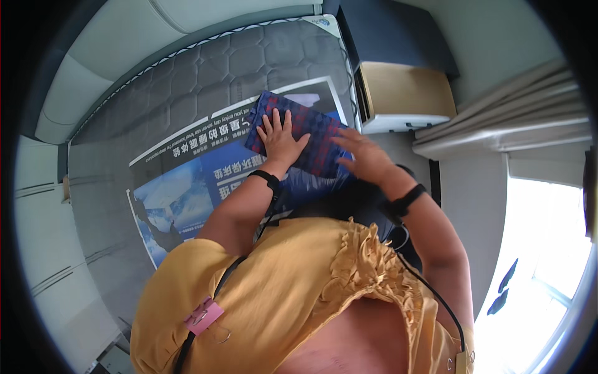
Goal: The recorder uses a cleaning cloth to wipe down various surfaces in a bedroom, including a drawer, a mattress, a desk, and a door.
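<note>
A folded cloth (315, 135) in dark blue and red plaid lies on the mattress before me, over a printed plastic sheet. Flat on the cloth's left part rests my left hand (282, 140), its fingers spread. At the right edge of the cloth is my right hand (366, 156), fingers apart and slightly curled; whether its fingertips touch the fabric I cannot tell. Neither hand grips anything. The printed plastic sheet (187, 161) bears large writing and a blue sky picture, and its near part is hidden by my arms and body.
The grey quilted mattress (205, 75) reaches a padded headboard (135, 37). Right of it stands a dark nightstand (397, 35) with its wooden drawer (406, 89) pulled out. Beige curtains (509, 117) hang beside a bright window (546, 262). White cabinets (44, 205) line the left. Black cables run along my body.
</note>
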Motion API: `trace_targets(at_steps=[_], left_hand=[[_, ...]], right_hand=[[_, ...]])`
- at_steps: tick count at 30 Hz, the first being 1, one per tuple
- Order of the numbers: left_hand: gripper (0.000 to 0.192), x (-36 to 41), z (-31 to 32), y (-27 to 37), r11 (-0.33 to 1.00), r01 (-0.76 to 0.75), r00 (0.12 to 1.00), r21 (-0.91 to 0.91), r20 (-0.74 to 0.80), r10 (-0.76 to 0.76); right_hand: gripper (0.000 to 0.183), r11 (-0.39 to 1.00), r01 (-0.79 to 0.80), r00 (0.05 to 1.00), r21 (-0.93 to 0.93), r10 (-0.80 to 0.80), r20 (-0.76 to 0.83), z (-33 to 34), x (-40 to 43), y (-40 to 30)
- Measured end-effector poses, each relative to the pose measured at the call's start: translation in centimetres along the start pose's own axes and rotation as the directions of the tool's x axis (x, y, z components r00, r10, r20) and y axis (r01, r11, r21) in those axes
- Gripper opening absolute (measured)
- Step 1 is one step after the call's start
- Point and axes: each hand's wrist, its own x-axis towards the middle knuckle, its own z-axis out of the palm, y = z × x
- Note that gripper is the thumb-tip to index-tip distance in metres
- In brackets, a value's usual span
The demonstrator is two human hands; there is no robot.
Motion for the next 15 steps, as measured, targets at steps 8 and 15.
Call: trace_targets(at_steps=[8,15], left_hand=[[0.085,12.6,-1.6,-0.5,0.999,-0.049,0.998,0.023,-0.026,0.050],[0.085,23.3,-0.1,1.1,0.998,0.043,0.996,0.052,-0.079,-0.039]], right_hand=[[0.080,0.978,-0.060,0.996,-0.201,0.072,0.051,3.6,12.0,4.2],[0.084,0.975,-0.081,0.996,-0.207,0.072,-0.051,3.3,21.0,9.3]])
